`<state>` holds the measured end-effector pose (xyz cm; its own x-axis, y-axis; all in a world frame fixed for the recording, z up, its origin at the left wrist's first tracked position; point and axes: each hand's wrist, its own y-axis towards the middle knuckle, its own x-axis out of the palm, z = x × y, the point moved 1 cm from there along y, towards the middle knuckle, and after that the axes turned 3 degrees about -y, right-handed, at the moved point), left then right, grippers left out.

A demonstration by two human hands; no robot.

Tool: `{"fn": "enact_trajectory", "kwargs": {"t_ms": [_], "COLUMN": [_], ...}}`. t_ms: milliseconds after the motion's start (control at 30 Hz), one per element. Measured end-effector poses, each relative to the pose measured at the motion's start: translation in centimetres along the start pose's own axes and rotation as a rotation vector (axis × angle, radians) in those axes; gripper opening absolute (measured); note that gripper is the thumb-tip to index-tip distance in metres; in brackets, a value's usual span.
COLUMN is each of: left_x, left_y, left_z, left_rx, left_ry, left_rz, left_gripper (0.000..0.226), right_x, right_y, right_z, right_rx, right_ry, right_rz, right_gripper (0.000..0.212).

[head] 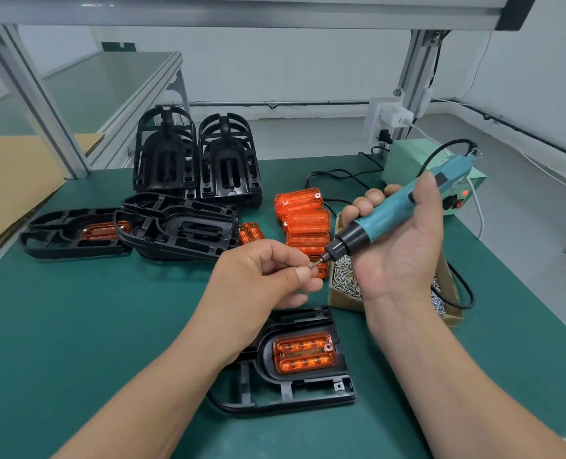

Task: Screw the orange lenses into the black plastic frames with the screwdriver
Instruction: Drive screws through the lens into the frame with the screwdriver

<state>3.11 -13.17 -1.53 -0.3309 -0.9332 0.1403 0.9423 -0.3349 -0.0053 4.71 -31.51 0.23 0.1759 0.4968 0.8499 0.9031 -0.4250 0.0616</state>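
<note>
Now right hand (pixel 404 246) grips one screwdriver (pixel 391 213), left hand (pixel 265 276) pinches one screw (pixel 312 266) above one lensed frame (pixel 294 389).

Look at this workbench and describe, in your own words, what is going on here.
A person is loading a screw onto a power tool. The right hand grips the teal screwdriver, raised off the green mat, while the left hand pinches a small screw at its tip. Below the hands lies a black frame with an orange lens seated in it. A box of screws, loose lenses and more frames sit behind.
</note>
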Motion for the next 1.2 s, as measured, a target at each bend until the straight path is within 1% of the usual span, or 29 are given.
{"fn": "enact_trajectory", "kwargs": {"t_ms": [367, 433, 533, 633, 733, 833, 900, 933, 1033, 1200], "left_x": [-0.1, 0.0, -0.1, -0.5, -1.3, -2.0, -2.1, -2.0, -1.7, -1.4], "left_y": [0.0, -0.1, -0.1, 0.1, 0.5, 0.9, 0.8, 0.7, 0.4, 0.2], "left_z": [0.1, 0.1, 0.1, 0.1, 0.3, 0.2, -0.1, -0.3, -0.6, -0.7], "left_rx": [-0.141, -0.168, -0.171, -0.138, -0.048, 0.085, 0.121, 0.124, 0.151, 0.152], "left_ry": [-0.186, -0.215, -0.194, -0.15, -0.002, 0.365, 0.594, 0.666, 0.777, 0.844], "left_rz": [-0.034, -0.028, -0.028, -0.017, 0.048, 0.1, 0.061, 0.036, 0.001, -0.033], "left_gripper": [0.016, 0.014, 0.011, 0.011, 0.013, 0.019, 0.019, 0.018, 0.018, 0.024], "right_x": [-0.3, -0.4, -0.5, -0.5, -0.6, -0.7, -0.9, -0.9, -1.1, -1.0], "right_y": [0.2, 0.3, 0.4, 0.5, 0.6, 0.6, 0.6, 0.6, 0.4, -0.2], "right_z": [0.5, 0.5, 0.5, 0.5, 0.2, -0.5, -0.7, -0.8, -0.7, -0.5], "right_rx": [0.008, 0.015, 0.039, 0.054, 0.055, 0.063, 0.09, 0.108, 0.171, 0.239], "right_ry": [0.021, 0.03, 0.056, 0.075, 0.063, -0.005, -0.066, -0.093, -0.148, -0.234], "right_rz": [-0.014, -0.012, -0.005, -0.004, -0.014, -0.047, -0.078, -0.096, -0.159, -0.298], "right_gripper": [0.033, 0.034, 0.034, 0.034, 0.036, 0.039, 0.041, 0.041, 0.041, 0.04]}}
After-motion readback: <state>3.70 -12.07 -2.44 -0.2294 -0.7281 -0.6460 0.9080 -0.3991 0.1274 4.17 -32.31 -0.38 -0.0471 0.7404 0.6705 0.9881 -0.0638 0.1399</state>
